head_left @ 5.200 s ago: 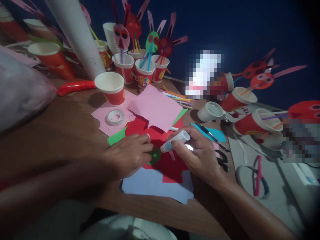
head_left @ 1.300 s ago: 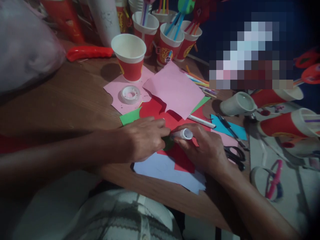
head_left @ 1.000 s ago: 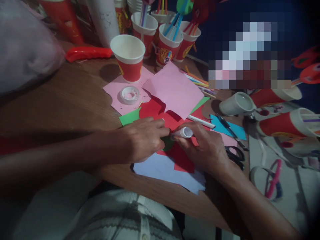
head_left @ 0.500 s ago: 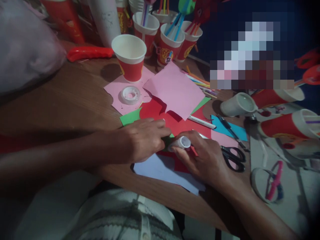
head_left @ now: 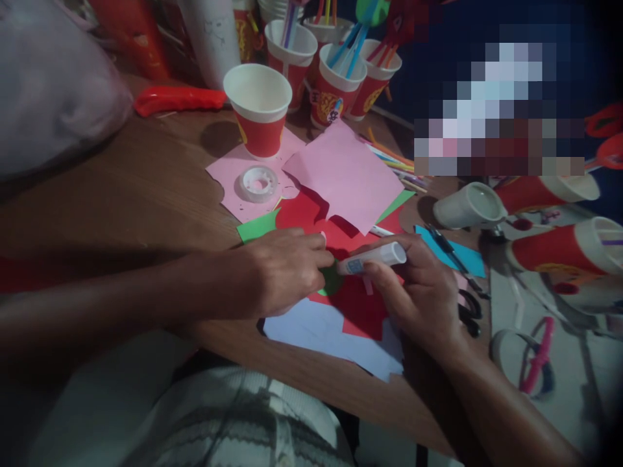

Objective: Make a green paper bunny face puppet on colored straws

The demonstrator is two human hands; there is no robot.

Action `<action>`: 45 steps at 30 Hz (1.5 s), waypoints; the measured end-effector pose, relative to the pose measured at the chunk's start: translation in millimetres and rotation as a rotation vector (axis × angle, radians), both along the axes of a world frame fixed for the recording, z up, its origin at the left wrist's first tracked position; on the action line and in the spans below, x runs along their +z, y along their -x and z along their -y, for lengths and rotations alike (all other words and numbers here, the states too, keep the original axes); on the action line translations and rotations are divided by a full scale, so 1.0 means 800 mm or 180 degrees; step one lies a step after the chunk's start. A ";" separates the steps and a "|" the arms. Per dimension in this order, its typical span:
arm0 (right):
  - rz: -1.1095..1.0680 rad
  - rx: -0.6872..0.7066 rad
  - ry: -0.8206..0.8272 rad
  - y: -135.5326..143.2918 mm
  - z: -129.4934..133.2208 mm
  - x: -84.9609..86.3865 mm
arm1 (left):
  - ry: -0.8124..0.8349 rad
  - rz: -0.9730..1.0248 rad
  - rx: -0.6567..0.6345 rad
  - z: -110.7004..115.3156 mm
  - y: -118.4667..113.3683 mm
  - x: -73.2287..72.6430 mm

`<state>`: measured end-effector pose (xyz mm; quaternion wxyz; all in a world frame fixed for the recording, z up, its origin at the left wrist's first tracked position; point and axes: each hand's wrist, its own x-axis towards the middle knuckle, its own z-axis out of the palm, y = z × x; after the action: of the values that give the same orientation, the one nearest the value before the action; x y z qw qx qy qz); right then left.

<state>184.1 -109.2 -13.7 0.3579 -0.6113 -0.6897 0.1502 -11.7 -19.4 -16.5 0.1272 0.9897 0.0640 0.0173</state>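
Note:
In my right hand (head_left: 418, 279) is a white glue stick (head_left: 374, 259) with a small blue label, held tilted between thumb and fingers. Its lower end meets a small round piece of dark green paper (head_left: 332, 280). Curled fingers of my left hand (head_left: 296, 266) hold the left side of that green piece down and hide part of it. Under both hands lies red paper (head_left: 363, 314), which overlaps a pale blue-white sheet (head_left: 306, 331) near the table edge. A thin pale pink strip (head_left: 368, 285) rests on the red paper below the glue stick.
Pink paper (head_left: 343, 175), a tape roll (head_left: 258, 183) and an upright red paper cup (head_left: 257, 110) sit beyond my hands. Scissors (head_left: 470, 312), partly hidden, and a black pen (head_left: 450, 253) lie right. A red-handled cutter (head_left: 180, 100) lies at the back left. Straw-filled cups stand behind.
My right hand has moved a little right and tipped the glue stick over, so its side and label show. More of the green piece is visible. The left hand stays nearly still.

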 end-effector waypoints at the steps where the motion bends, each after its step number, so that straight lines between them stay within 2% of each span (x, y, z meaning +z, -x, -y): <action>1: 0.0104 0.0047 -0.0015 0.001 0.000 -0.001 | 0.0038 0.0046 -0.0014 0.000 0.001 0.000; 5: 0.0336 0.0206 -0.0047 0.003 -0.001 -0.003 | 0.0181 0.0210 -0.0026 -0.001 0.003 0.000; 12: 0.0539 0.0159 -0.0146 0.005 -0.002 -0.003 | 0.0379 -0.0108 0.0194 0.005 0.001 0.008; 15: 0.0560 0.0136 -0.0186 0.004 -0.002 -0.005 | 0.0336 -0.0104 0.0294 0.006 0.002 0.006; 22: 0.0719 0.0177 -0.0160 0.005 -0.004 -0.006 | 0.0296 -0.0048 0.0250 0.005 0.003 0.003; 32: 0.0495 0.0509 0.0362 0.006 0.002 0.003 | 0.0348 -0.0055 0.0191 0.004 0.003 0.003; 35: 0.0074 0.0544 0.0724 0.007 0.004 0.004 | 0.0358 -0.0070 0.0207 0.003 0.002 0.003; 39: -0.1580 0.0456 0.1179 0.001 -0.002 0.000 | 0.0299 -0.0170 0.0186 0.003 -0.001 0.006; 42: -0.2582 0.0053 0.1054 -0.008 -0.011 -0.006 | 0.0199 -0.0194 0.0235 0.004 0.000 0.009; 45: -0.2755 -0.0361 0.0821 -0.013 -0.019 -0.010 | 0.0163 -0.0203 0.0231 0.006 0.002 0.012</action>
<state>194.4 -93.8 -21.7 0.5419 -0.5686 -0.4176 0.4567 -13.0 -23.8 -7.1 0.1497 0.9832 0.1042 -0.0112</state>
